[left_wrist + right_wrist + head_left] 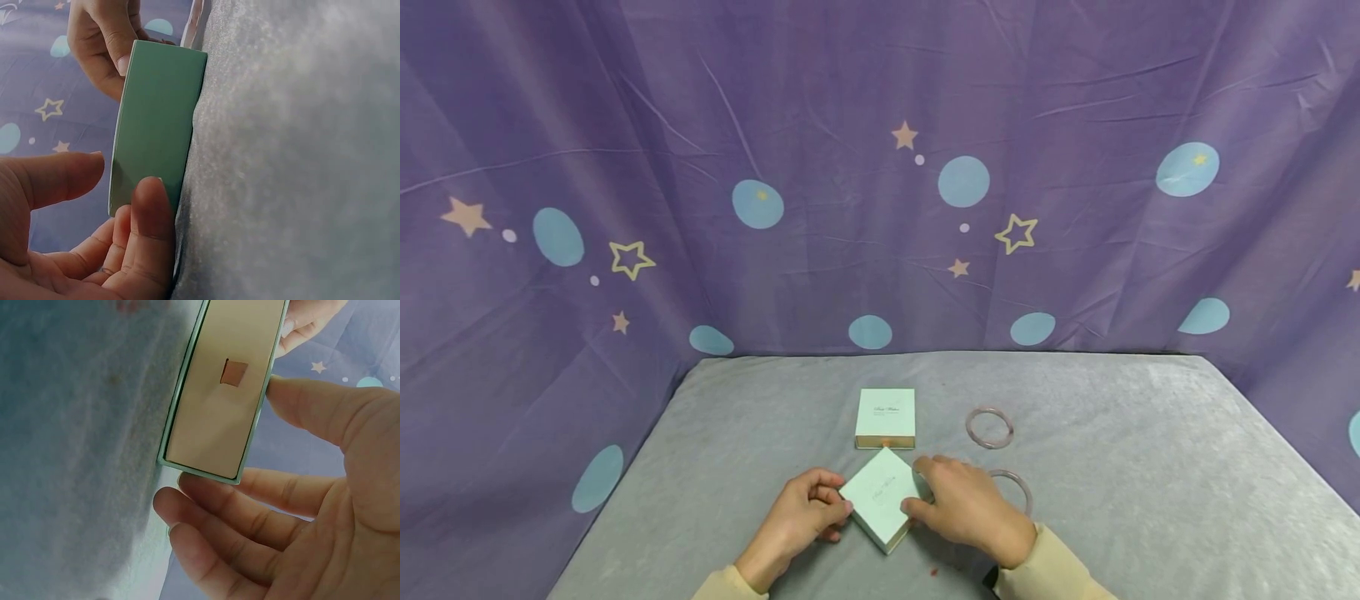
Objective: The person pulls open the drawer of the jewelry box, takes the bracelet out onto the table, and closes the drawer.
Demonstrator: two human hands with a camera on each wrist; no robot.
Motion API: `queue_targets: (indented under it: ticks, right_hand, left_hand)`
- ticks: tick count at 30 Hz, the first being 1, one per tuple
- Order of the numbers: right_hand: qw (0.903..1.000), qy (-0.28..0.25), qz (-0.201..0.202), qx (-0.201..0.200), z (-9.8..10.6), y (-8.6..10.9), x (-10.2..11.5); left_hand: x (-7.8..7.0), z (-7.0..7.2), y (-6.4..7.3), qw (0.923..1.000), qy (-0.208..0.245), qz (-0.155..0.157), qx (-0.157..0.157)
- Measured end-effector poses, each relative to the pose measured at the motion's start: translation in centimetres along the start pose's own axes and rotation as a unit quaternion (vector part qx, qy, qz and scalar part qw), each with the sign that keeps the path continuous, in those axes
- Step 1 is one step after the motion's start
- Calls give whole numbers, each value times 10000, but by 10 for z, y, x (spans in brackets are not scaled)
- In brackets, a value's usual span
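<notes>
A pale mint-green square gift box (880, 493) is turned cornerwise on the grey table between both hands. My right hand (966, 504) grips its right side, thumb at the upper edge and fingers around the corner. The box's beige drawer front (209, 419) with a small orange-brown tab faces that wrist camera. On the opposite side, the left hand's (801, 512) fingers touch the plain green side (159, 119), while its thumb stands just off the upper edge. Just beyond lies a second mint box (886, 412), lettered on top. A pinkish translucent bangle (1027, 492) is partly hidden behind the right hand.
Another pinkish bangle (991, 446) lies flat to the right of the far box. The grey cloth-covered table (1150, 467) ends at a purple curtain (850, 83) printed with stars and blue spots. A small red speck (934, 572) is near the front.
</notes>
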State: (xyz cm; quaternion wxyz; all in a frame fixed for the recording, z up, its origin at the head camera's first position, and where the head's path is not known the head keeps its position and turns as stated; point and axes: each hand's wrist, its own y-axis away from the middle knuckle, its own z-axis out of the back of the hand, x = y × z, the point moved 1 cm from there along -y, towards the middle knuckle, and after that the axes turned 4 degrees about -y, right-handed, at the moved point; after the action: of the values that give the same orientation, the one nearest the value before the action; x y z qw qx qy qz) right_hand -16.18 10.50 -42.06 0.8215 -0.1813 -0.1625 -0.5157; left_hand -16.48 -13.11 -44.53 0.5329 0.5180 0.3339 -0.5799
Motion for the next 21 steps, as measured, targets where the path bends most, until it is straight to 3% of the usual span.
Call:
queue_targets:
  ticks: [21]
  right_hand:
    - [9995,-197,-102,209,-2,-1,0]
  left_hand:
    - [0,-2,0,9998,197,-36,-36]
